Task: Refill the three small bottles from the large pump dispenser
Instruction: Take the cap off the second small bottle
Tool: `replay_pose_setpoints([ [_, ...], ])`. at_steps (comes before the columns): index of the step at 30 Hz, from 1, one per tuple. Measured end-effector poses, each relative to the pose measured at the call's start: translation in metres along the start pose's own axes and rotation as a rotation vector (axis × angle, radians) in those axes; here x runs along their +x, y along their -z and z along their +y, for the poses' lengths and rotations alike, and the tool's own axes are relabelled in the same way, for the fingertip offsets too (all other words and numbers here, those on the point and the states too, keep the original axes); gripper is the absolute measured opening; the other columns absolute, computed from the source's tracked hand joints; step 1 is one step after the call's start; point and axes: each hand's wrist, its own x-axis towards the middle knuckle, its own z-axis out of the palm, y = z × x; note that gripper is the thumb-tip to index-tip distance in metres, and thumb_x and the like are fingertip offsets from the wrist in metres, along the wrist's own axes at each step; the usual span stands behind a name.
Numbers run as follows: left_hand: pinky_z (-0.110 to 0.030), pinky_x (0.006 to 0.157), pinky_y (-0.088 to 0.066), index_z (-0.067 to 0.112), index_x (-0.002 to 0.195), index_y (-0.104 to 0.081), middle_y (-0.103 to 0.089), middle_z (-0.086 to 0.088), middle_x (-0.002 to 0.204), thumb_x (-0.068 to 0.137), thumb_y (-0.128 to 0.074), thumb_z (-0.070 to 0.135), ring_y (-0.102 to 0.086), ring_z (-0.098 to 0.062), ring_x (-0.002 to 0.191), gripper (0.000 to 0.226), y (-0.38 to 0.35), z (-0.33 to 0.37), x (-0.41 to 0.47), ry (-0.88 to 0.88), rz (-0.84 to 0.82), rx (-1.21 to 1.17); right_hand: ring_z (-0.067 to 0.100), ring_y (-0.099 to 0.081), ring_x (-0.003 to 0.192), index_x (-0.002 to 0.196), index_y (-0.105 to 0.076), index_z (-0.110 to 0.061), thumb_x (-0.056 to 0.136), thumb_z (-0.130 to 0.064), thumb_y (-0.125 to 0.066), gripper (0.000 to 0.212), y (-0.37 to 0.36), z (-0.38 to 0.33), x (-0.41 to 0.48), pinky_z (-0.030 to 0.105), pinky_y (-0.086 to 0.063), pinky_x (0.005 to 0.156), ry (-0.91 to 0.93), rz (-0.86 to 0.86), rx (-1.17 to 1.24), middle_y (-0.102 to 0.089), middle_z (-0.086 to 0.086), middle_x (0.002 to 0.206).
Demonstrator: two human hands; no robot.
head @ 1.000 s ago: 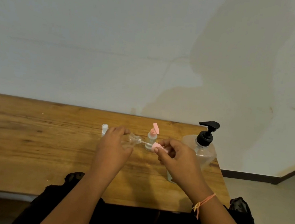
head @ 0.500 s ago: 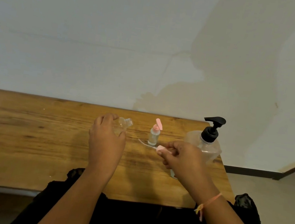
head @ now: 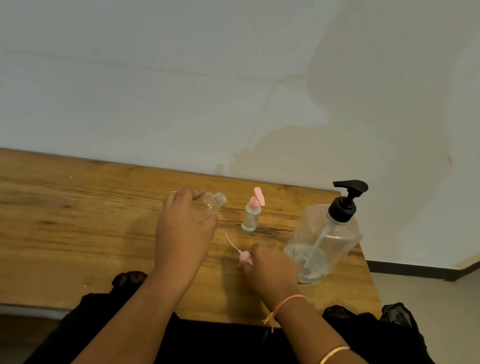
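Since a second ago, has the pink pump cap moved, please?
Yes. The pink pump cap, in the right hand, has come down toward the table's near edge, away from the standing small bottle.

I see a long brown wooden desk (head: 46, 218) with dark grain streaks. On its right half a small clear bottle with an open pink flip cap (head: 251, 218) stands upright. Well to its right, near the desk's right edge, stands a large clear plastic dispenser with a black pump (head: 327, 238). Nearer me, the right hand (head: 272, 269) rests on the wood, pinching a pink cap with a thin tube (head: 244, 255).
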Motion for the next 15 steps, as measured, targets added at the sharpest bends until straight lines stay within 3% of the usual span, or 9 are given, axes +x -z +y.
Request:
replay_pose_setpoints([
  [8, -0.02, 0.078, -0.032, 0.019, 0.115, -0.057, -0.052, 0.007, 0.116, 0.08, -0.071, 0.022, -0.041, -0.002, 0.094, 0.038, -0.0007, 0.0004, -0.0004, 0.036, -0.039, -0.012, 0.024, -0.062, 0.095, 0.103, -0.063, -0.013, 0.093, -0.036, -0.048, 0.029, -0.0086, -0.0044, -0.001, 0.032, -0.047, 0.074, -0.019, -0.033, -0.01, -0.065, 0.006, 0.103],
  [15, -0.018, 0.077, -0.031, 0.018, 0.117, -0.056, -0.053, 0.005, 0.118, 0.08, -0.072, 0.021, -0.04, -0.001, 0.095, 0.04, -0.0015, 0.0002, 0.0006, 0.04, -0.039, -0.005, 0.023, -0.06, 0.094, 0.099, -0.059, -0.011, 0.092, -0.041, -0.048, 0.033, -0.0015, -0.0062, -0.0021, 0.03, -0.043, 0.071, -0.023, 0.026, 0.018, -0.062, 0.007, 0.102],
])
